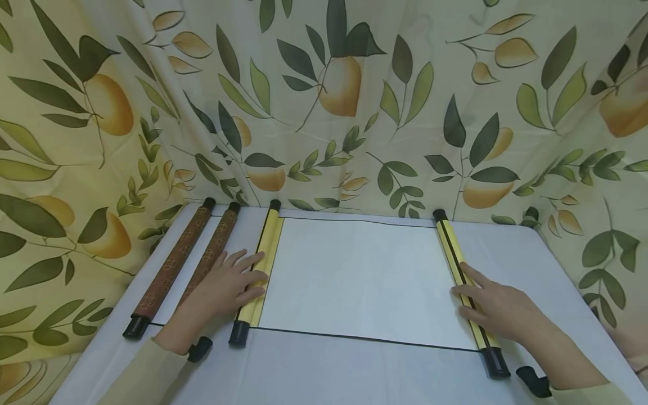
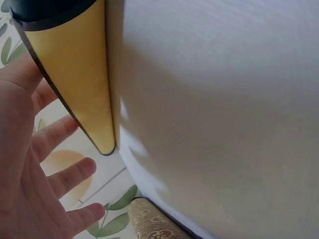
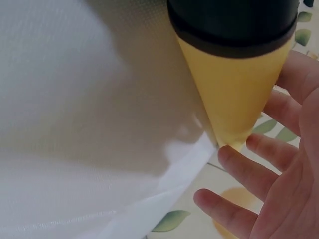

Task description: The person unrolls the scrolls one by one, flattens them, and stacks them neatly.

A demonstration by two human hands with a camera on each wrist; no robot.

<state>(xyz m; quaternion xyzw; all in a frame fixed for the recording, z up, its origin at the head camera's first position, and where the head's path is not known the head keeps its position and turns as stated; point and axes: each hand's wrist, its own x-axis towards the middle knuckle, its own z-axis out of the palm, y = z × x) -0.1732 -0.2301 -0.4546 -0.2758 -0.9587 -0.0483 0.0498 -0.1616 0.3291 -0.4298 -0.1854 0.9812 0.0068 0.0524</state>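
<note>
A yellow hanging scroll [image 1: 354,275] lies partly unrolled, its white sheet face up between two yellow rolls with black end caps. My left hand [image 1: 223,284] rests its spread fingertips on the left roll [image 1: 267,236], palm down. At the opposite side, the fingers of my right hand [image 1: 498,304] lie over the right roll [image 1: 452,247]. Both hands have loosely extended fingers. In the left wrist view the yellow roll [image 2: 75,74] passes beside the spread fingers; in the right wrist view fingertips [image 3: 232,157] reach the far end of the other roll [image 3: 234,89].
Left of the yellow scroll lies a brown patterned scroll with two rolls [image 1: 172,264]; my left forearm hides part of the nearer one. Everything lies on a white-covered table [image 1: 344,371]. Behind it hangs a curtain [image 1: 324,140] printed with leaves and fruit. Black pieces sit beside both wrists.
</note>
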